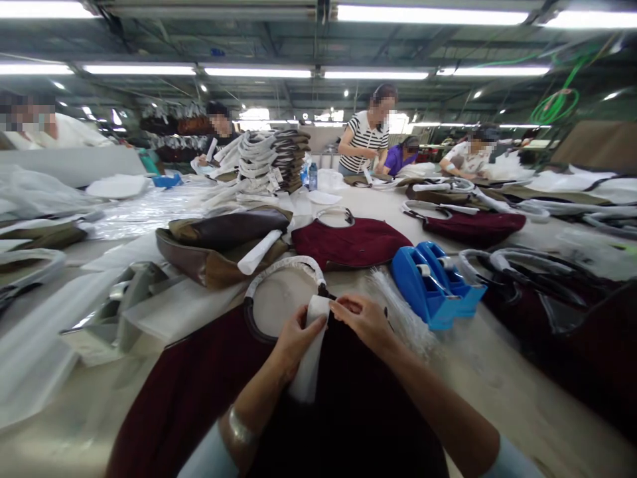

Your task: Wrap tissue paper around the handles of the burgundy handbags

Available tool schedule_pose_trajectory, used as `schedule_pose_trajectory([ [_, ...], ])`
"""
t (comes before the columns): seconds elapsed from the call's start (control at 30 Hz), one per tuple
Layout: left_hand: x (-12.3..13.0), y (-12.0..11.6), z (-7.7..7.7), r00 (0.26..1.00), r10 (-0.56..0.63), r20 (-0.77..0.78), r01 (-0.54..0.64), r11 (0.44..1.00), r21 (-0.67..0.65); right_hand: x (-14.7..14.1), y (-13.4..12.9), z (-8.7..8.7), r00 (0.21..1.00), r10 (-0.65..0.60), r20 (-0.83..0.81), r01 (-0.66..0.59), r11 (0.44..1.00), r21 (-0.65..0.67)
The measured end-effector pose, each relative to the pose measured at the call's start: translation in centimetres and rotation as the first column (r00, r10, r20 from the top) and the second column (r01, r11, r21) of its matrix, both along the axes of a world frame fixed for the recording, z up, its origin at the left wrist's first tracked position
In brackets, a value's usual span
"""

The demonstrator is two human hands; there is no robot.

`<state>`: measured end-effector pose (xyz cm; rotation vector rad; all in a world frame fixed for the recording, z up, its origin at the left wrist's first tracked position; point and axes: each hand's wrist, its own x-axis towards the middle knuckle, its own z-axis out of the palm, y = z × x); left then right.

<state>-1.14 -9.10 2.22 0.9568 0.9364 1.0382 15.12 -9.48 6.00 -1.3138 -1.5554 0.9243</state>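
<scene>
A dark maroon handbag (199, 372) lies before me, its round handle (286, 262) mostly wrapped in white padding and standing toward the far side. My left hand (298, 335) pinches a folded strip of white wrapping (308, 372) between thumb and fingers; the strip hangs down over the bag. At the upper right edge of that strip is my right hand (365, 322), its fingers curled and pinched together beside the dark end of the handle. What lies between the right fingertips is hidden.
Blue tape dispensers (432, 285) stand at right, beside a bundle of thin clear strands (398, 305). A grey tape dispenser (114, 312) is at left. Further off lie a maroon bag (353, 242), a brown bag (219, 245) and stacked wrapped handles (259, 159). Several people work beyond.
</scene>
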Motion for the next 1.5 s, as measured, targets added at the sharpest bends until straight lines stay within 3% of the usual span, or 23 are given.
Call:
schedule_pose_trajectory([
  [0.17,0.0,0.2,0.0,1.000,0.006,0.016,-0.005,0.999,-0.032,-0.4,1.9,-1.3,0.967,-0.058,0.248,0.063,0.998,-0.014],
  [0.33,-0.6,0.3,-0.1,0.994,-0.056,0.090,0.064,0.993,-0.096,0.8,1.7,-1.8,0.992,0.123,0.028,-0.120,0.986,-0.113],
  [0.47,-1.0,0.2,-0.3,0.988,-0.084,0.133,0.102,0.986,-0.131,0.9,1.5,-2.3,0.986,0.166,0.000,-0.165,0.984,-0.063],
  [0.63,-1.2,0.1,-0.2,0.980,-0.105,0.167,0.130,0.980,-0.148,-0.7,1.4,-3.0,0.999,0.021,0.024,-0.023,0.997,0.080],
  [0.77,-1.2,0.0,0.0,0.977,-0.095,0.190,0.122,0.983,-0.137,-1.8,1.4,-3.4,0.996,-0.079,0.048,0.074,0.993,0.096],
  [1.0,-1.1,0.2,0.0,0.981,-0.068,0.181,0.093,0.987,-0.134,-2.3,1.9,-3.1,0.984,-0.082,0.155,0.063,0.990,0.124],
  [1.2,-1.1,0.2,-0.1,0.987,-0.075,0.142,0.092,0.988,-0.122,-1.9,1.8,-2.7,0.892,-0.098,0.442,0.065,0.994,0.088],
  [1.27,-1.0,0.2,-0.2,0.988,-0.071,0.136,0.087,0.990,-0.115,-1.7,1.3,-2.5,0.932,-0.025,0.361,0.010,0.999,0.042],
  [1.33,-0.9,0.1,-0.2,0.989,-0.053,0.138,0.067,0.993,-0.100,-1.5,0.7,-2.3,0.994,0.053,0.100,-0.047,0.997,-0.060],
  [1.43,-0.4,-0.1,-0.1,0.994,-0.039,0.103,0.045,0.997,-0.061,-1.8,0.2,-2.1,0.946,0.068,-0.318,-0.154,0.954,-0.256],
  [1.5,-0.2,-0.1,0.1,0.998,-0.034,0.049,0.035,0.999,-0.031,-2.3,0.5,-2.1,0.922,0.025,-0.386,-0.155,0.938,-0.310],
])
